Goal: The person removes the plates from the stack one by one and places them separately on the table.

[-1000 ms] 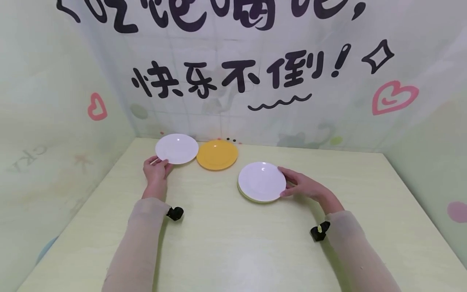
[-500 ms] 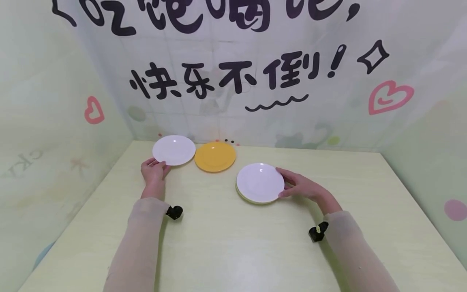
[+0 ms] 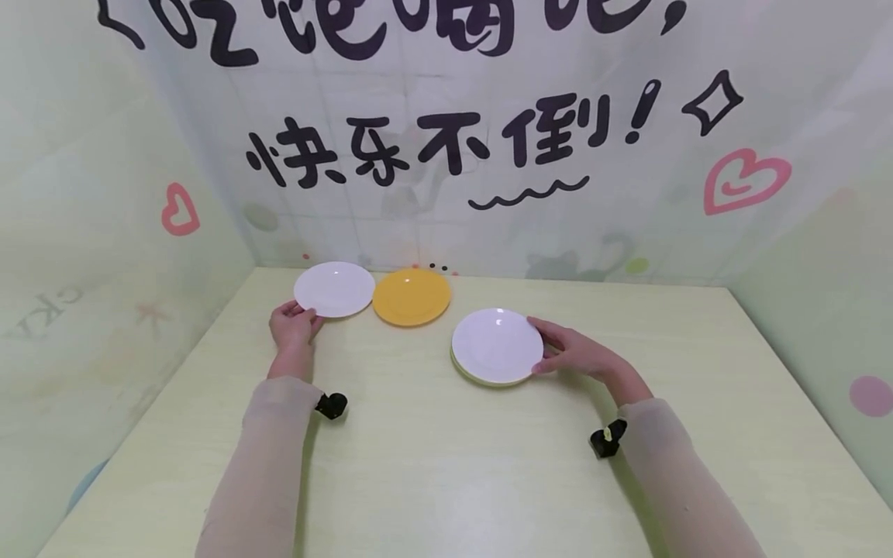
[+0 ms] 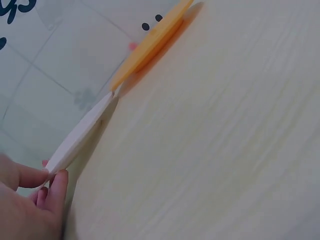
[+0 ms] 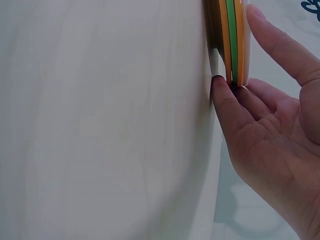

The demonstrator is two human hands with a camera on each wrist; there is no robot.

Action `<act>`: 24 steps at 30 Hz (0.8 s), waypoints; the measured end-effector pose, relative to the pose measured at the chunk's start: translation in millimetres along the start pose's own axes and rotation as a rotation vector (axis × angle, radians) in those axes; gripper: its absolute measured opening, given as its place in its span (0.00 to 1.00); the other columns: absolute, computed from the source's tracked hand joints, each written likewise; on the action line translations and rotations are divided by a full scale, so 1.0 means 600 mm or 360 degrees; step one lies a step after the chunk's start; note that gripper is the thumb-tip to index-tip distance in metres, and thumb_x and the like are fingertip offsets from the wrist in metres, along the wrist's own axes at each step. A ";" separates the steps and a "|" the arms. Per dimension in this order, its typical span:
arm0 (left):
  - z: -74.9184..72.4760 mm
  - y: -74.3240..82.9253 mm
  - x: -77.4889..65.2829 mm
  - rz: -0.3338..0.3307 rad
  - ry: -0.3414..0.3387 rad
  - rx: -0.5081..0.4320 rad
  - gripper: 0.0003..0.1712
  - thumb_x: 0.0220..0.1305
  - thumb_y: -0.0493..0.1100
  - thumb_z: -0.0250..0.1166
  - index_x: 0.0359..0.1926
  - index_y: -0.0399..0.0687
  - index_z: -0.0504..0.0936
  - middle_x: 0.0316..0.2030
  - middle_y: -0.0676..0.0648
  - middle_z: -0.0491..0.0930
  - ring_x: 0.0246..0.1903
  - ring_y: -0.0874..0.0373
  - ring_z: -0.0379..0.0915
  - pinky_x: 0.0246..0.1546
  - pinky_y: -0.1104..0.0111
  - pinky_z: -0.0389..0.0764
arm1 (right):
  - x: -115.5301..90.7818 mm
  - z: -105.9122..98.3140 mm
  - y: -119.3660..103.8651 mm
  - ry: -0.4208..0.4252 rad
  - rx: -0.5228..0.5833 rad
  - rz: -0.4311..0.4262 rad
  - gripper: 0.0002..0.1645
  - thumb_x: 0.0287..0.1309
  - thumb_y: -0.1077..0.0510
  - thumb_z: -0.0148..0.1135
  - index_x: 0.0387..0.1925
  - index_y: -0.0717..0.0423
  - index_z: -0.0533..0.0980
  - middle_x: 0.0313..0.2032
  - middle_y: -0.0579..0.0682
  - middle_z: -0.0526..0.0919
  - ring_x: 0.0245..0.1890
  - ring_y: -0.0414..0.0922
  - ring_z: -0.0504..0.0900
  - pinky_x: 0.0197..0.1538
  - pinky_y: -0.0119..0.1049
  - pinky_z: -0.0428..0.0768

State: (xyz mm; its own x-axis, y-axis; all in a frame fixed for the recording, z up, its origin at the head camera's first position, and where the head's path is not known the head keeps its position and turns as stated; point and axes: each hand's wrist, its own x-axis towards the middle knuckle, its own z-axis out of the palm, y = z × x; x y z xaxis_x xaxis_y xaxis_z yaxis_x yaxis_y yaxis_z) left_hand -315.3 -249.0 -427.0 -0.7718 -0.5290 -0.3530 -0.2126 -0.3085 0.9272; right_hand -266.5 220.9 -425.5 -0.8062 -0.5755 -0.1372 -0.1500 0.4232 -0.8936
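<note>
At the back left, my left hand pinches the near rim of a white plate, thumb on top and fingers beneath. The left wrist view shows this white plate edge-on, its far rim right at the orange plate beside it. My right hand grips the right side of a plate stack with a white plate on top. From the right wrist, the thumb lies at the upper rim and the fingers reach under the lower one; orange and green plates show below the white one.
The orange plate rests near the back wall, between the left white plate and the stack. A pale wooden table stretches toward me. Printed fabric walls with black lettering enclose its back and sides.
The white plate in my left hand has dropped slightly relative to the orange plate. My right hand stays at the stack. The head view has shifted a little.
</note>
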 end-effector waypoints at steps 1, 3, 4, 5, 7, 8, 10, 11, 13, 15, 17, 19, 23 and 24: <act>-0.001 0.000 0.001 0.0000 -0.0005 0.0006 0.34 0.66 0.26 0.57 0.72 0.43 0.63 0.41 0.55 0.70 0.37 0.67 0.73 0.52 0.77 0.83 | 0.000 -0.001 0.000 -0.0001 -0.0009 -0.0003 0.62 0.55 0.56 0.73 0.77 0.67 0.42 0.77 0.68 0.44 0.78 0.64 0.45 0.77 0.52 0.57; -0.007 0.001 0.005 0.0002 -0.0017 0.0021 0.35 0.65 0.24 0.57 0.72 0.42 0.64 0.41 0.54 0.71 0.36 0.68 0.73 0.50 0.78 0.83 | 0.001 -0.002 0.001 -0.0003 -0.0007 0.0000 0.61 0.56 0.56 0.73 0.77 0.66 0.42 0.77 0.68 0.44 0.78 0.64 0.45 0.77 0.52 0.57; -0.010 0.003 0.007 -0.0005 -0.0023 0.0027 0.35 0.65 0.24 0.57 0.72 0.42 0.65 0.41 0.54 0.71 0.35 0.69 0.74 0.49 0.78 0.84 | 0.002 -0.002 0.001 -0.0001 0.0005 0.0007 0.61 0.56 0.56 0.73 0.77 0.66 0.43 0.77 0.68 0.44 0.78 0.64 0.45 0.77 0.52 0.57; -0.015 0.004 0.009 -0.0016 -0.0025 0.0039 0.35 0.65 0.24 0.57 0.72 0.42 0.65 0.41 0.54 0.72 0.34 0.69 0.74 0.47 0.79 0.84 | 0.003 -0.003 0.001 0.0001 0.0014 0.0021 0.61 0.56 0.57 0.73 0.77 0.65 0.43 0.77 0.67 0.45 0.78 0.63 0.46 0.78 0.52 0.56; -0.024 0.009 0.011 -0.0045 -0.0029 0.0069 0.35 0.65 0.24 0.57 0.72 0.42 0.65 0.41 0.54 0.73 0.33 0.69 0.75 0.43 0.80 0.85 | 0.004 -0.003 0.000 0.0000 0.0036 0.0040 0.60 0.56 0.59 0.72 0.78 0.65 0.43 0.78 0.66 0.44 0.78 0.62 0.45 0.78 0.54 0.55; -0.029 0.011 0.011 -0.0066 -0.0036 0.0087 0.35 0.66 0.26 0.57 0.72 0.43 0.64 0.42 0.54 0.73 0.33 0.69 0.75 0.42 0.80 0.85 | 0.004 -0.003 0.000 0.0002 0.0039 0.0050 0.60 0.56 0.60 0.72 0.78 0.64 0.43 0.78 0.66 0.45 0.78 0.62 0.46 0.78 0.54 0.55; -0.038 0.019 0.010 -0.0125 -0.0054 0.0090 0.34 0.67 0.28 0.58 0.72 0.46 0.64 0.43 0.54 0.74 0.34 0.68 0.75 0.42 0.80 0.84 | 0.006 -0.003 -0.001 0.0013 0.0036 0.0068 0.59 0.56 0.61 0.71 0.78 0.64 0.43 0.78 0.65 0.45 0.78 0.62 0.46 0.78 0.55 0.55; -0.042 0.023 0.008 -0.0149 -0.0066 0.0087 0.34 0.67 0.29 0.58 0.72 0.47 0.64 0.43 0.54 0.74 0.35 0.68 0.76 0.42 0.80 0.84 | 0.006 -0.003 -0.001 0.0017 0.0029 0.0074 0.59 0.57 0.62 0.71 0.78 0.64 0.43 0.78 0.65 0.45 0.78 0.62 0.46 0.78 0.55 0.55; -0.050 0.031 0.004 -0.0203 -0.0092 0.0058 0.34 0.68 0.30 0.58 0.73 0.49 0.64 0.45 0.54 0.74 0.38 0.67 0.76 0.46 0.79 0.84 | 0.008 -0.003 0.000 0.0027 0.0030 0.0086 0.59 0.56 0.62 0.71 0.78 0.64 0.43 0.78 0.64 0.45 0.78 0.61 0.45 0.78 0.54 0.54; -0.056 0.037 -0.001 -0.0232 -0.0134 0.0002 0.34 0.69 0.30 0.58 0.73 0.50 0.63 0.47 0.55 0.74 0.40 0.67 0.76 0.50 0.78 0.83 | 0.009 -0.003 0.000 0.0031 0.0032 0.0090 0.59 0.56 0.62 0.71 0.78 0.64 0.43 0.78 0.64 0.44 0.78 0.61 0.45 0.78 0.54 0.54; -0.059 0.042 -0.006 -0.0244 -0.0184 -0.0044 0.35 0.69 0.31 0.59 0.74 0.51 0.62 0.48 0.55 0.75 0.40 0.67 0.77 0.52 0.78 0.83 | 0.009 -0.003 -0.001 0.0031 0.0028 0.0087 0.60 0.56 0.62 0.72 0.78 0.64 0.43 0.78 0.65 0.44 0.78 0.62 0.45 0.78 0.55 0.54; -0.061 0.046 -0.009 -0.0243 -0.0241 -0.0092 0.36 0.69 0.31 0.59 0.75 0.51 0.62 0.48 0.56 0.76 0.38 0.67 0.79 0.52 0.77 0.83 | 0.010 -0.002 -0.002 0.0028 0.0027 0.0076 0.60 0.56 0.61 0.71 0.77 0.65 0.42 0.78 0.66 0.44 0.78 0.63 0.45 0.78 0.56 0.54; -0.058 0.048 -0.018 -0.0226 -0.0369 -0.0176 0.37 0.68 0.29 0.60 0.74 0.48 0.61 0.42 0.56 0.79 0.33 0.67 0.81 0.51 0.77 0.84 | 0.010 -0.001 -0.003 0.0042 0.0047 0.0083 0.59 0.56 0.62 0.71 0.78 0.65 0.43 0.78 0.65 0.45 0.78 0.62 0.46 0.78 0.55 0.54; -0.056 0.049 -0.020 -0.0221 -0.0397 -0.0190 0.36 0.67 0.29 0.60 0.74 0.47 0.62 0.40 0.57 0.80 0.32 0.67 0.82 0.50 0.76 0.84 | 0.011 0.000 -0.003 0.0046 0.0059 0.0091 0.59 0.56 0.62 0.71 0.78 0.64 0.43 0.78 0.65 0.45 0.78 0.61 0.46 0.78 0.54 0.54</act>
State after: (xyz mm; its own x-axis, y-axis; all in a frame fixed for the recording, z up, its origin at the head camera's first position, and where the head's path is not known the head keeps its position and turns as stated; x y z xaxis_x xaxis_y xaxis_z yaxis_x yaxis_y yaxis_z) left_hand -292.1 -278.0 -399.9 -0.8668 -0.2692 -0.4197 -0.2657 -0.4629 0.8457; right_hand -271.4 216.3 -424.5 -0.8290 -0.5305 -0.1769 -0.0820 0.4282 -0.9000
